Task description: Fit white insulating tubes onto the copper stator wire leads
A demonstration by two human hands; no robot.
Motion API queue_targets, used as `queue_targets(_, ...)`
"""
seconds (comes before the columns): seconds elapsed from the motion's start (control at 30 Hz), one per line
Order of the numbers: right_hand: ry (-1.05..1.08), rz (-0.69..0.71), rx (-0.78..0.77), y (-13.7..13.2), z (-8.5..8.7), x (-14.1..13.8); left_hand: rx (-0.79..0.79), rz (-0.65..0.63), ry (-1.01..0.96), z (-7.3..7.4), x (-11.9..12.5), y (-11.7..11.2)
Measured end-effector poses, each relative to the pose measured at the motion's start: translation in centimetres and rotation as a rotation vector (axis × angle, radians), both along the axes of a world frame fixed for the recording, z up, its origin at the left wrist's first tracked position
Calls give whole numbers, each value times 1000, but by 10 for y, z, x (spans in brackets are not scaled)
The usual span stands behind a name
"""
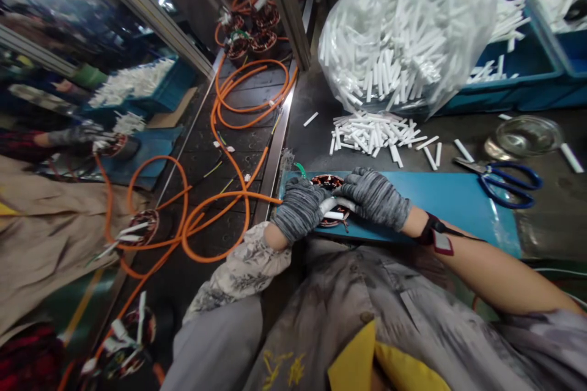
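In the head view, a motor stator with copper windings (327,182) lies on a blue mat (440,195) in front of my body. My left hand (300,209), in a grey knit glove with white fingertips, curls over its left side. From the right, my right hand (376,198), gloved alike, reaches over it with bent fingers. The fingertips of both hands come close together above the windings; what they pinch is hidden. A short white tube (334,215) lies across the near side of the stator, just below the fingertips. Green wire (300,169) shows beyond my left hand.
White tubes lie piled (373,132) below a bulging clear bag (408,36). Blue bins (527,82) stand behind. Blue-handled scissors (509,183) and a glass bowl (527,136) are at right. Orange cables (245,195) loop over the conveyor at left. Co-workers sit across and beside it.
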State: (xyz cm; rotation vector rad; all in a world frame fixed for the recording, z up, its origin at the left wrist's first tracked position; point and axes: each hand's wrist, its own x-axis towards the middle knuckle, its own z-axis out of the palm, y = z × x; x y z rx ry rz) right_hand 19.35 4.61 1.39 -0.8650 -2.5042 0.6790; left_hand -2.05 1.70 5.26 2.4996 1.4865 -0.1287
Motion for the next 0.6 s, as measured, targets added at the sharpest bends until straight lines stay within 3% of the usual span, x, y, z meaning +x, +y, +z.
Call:
queue_targets(0.1,277,46,-202,3,-8,13,-10,-41,77,7,8,4)
queue_targets(0.17,411,16,-321,5,-13,20,-28,-142,95,10,13,8)
queue_targets(0.27,405,-32,-346,5,-15,22,-71,-287,128,13,27,13)
queue_targets(0.43,417,-77,-401,2,-14,25,-4,-130,166,20,49,11)
queue_targets(0.53,480,-98,-493,-7,-14,40,54,-57,42,23,33,6)
queue_targets(0.6,485,-184,-482,-15,-14,50,65,-25,-111,22,14,6)
